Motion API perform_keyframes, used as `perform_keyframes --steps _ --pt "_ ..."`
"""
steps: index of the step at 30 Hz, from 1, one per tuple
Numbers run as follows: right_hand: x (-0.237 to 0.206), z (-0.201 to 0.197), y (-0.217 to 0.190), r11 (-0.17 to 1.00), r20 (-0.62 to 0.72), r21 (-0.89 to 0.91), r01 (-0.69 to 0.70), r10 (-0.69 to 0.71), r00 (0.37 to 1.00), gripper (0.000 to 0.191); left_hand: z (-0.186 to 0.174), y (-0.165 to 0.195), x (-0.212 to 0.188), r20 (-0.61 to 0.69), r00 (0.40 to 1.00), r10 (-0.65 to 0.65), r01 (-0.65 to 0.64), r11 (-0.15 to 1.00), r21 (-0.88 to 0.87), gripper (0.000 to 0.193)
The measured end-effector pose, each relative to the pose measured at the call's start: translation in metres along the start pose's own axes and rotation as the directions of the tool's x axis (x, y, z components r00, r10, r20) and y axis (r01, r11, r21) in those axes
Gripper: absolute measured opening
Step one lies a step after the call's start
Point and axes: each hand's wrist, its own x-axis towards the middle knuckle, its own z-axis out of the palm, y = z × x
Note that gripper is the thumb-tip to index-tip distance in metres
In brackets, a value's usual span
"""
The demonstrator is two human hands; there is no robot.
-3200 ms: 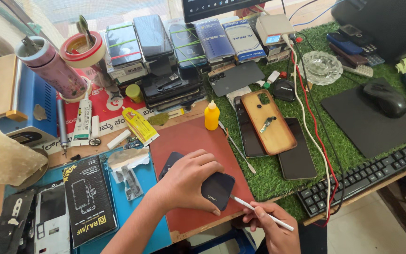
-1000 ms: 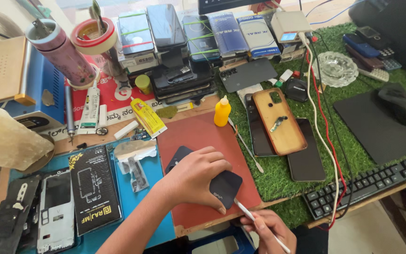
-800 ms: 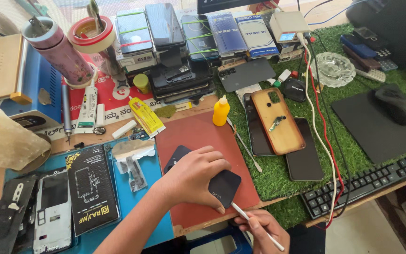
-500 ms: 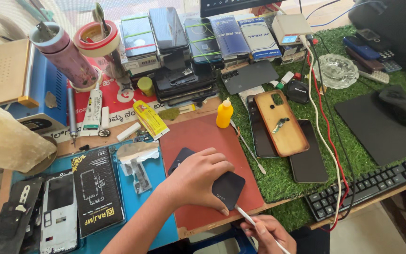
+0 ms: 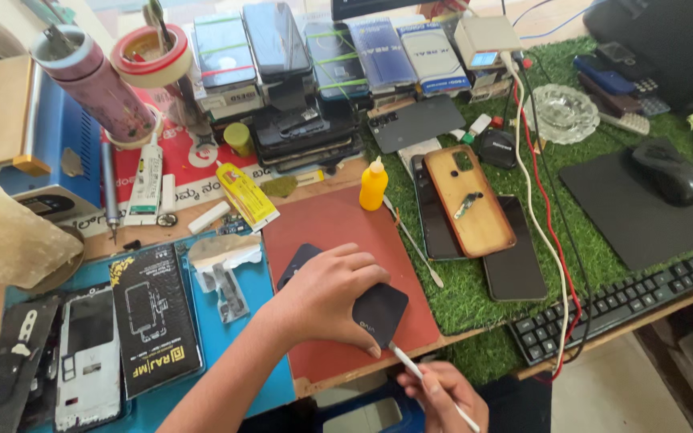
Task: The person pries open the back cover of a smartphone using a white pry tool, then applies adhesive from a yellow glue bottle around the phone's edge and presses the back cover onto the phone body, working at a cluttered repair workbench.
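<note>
1. Since the first earlier picture, the right hand [image 5: 443, 397] had slid its thin white tool [image 5: 425, 377] up to the dark phone [image 5: 362, 309].
2. The left hand [image 5: 326, 297] lay spread flat, pressing the phone onto the red mat [image 5: 338, 224].
3. The right hand pinched the tool, its tip touching the phone's corner.
4. A small yellow bottle [image 5: 374, 184] stood behind them.

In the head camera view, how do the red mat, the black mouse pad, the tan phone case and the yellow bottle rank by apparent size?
Largest to smallest:
1. red mat, partly covered by the left hand
2. black mouse pad, possibly similar, since it lies farther away
3. tan phone case
4. yellow bottle
</note>
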Motion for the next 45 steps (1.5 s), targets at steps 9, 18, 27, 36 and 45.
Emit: perform_keyframes --steps 9,18,27,36,45 --pt "-0.007 0.003 -0.002 0.999 0.056 0.043 -0.005 0.003 0.998 0.019 0.002 -0.001 0.0 -0.02 1.0 0.012 -0.012 1.0 0.007 0.088" --pt "-0.009 0.008 0.005 0.994 0.062 0.108 0.021 -0.028 0.998 0.018 0.001 0.0 -0.001 0.002 1.0 -0.031 0.031 0.999 0.01 0.089" --pt "-0.01 0.016 0.004 0.993 0.004 0.122 -0.007 0.007 1.0 0.016 0.002 0.0 0.001 0.003 1.0 -0.025 0.025 0.999 0.021 0.089" --pt "-0.016 0.027 0.004 0.983 -0.029 0.181 -0.02 0.026 0.999 0.017 0.0 -0.001 0.001 -0.039 0.999 0.019 -0.018 1.0 0.024 0.087" --pt "-0.02 0.037 0.014 0.977 -0.037 0.213 0.02 -0.012 0.999 0.018 0.001 -0.002 0.001 -0.001 1.0 -0.03 0.03 0.999 0.018 0.089"
